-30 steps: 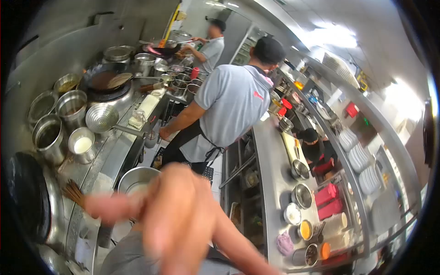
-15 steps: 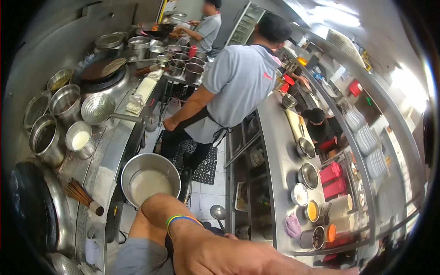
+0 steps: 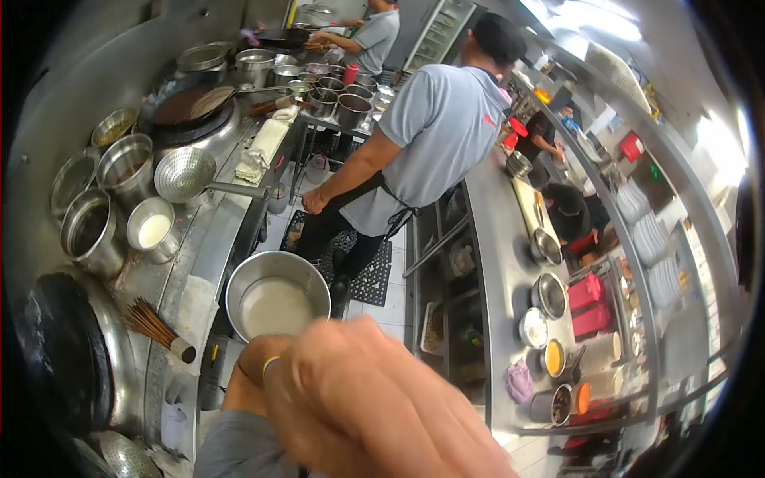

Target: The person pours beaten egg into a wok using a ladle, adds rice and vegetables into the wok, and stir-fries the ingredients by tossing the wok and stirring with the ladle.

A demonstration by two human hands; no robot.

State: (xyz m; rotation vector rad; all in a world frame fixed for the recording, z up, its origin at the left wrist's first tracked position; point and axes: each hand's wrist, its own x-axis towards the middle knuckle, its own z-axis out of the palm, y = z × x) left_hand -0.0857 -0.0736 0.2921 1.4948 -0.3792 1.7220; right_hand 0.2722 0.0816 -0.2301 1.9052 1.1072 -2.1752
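My left hand (image 3: 382, 398) is raised very close to the camera, large and blurred, with its back toward me. Its fingertips run off the lower edge, so whether it holds anything does not show. A coloured band circles the wrist. Beyond my bent left elbow stands a big deep metal pot (image 3: 278, 297) with a cloudy pale liquid inside. My right hand is out of sight, and the ladle seen earlier is hidden behind my left hand.
A co-worker (image 3: 442, 135) in a grey shirt stands ahead; another works farther back. To the left are a wok (image 3: 60, 350), a bamboo brush (image 3: 159, 329), a perforated strainer (image 3: 185, 174) and several metal pots. A steel counter (image 3: 498, 239) with bowls runs along the right.
My left hand has swung from the lower right toward the middle, covering the ladle and the fingers beside it. The view has shifted slightly, moving the surroundings rightward.
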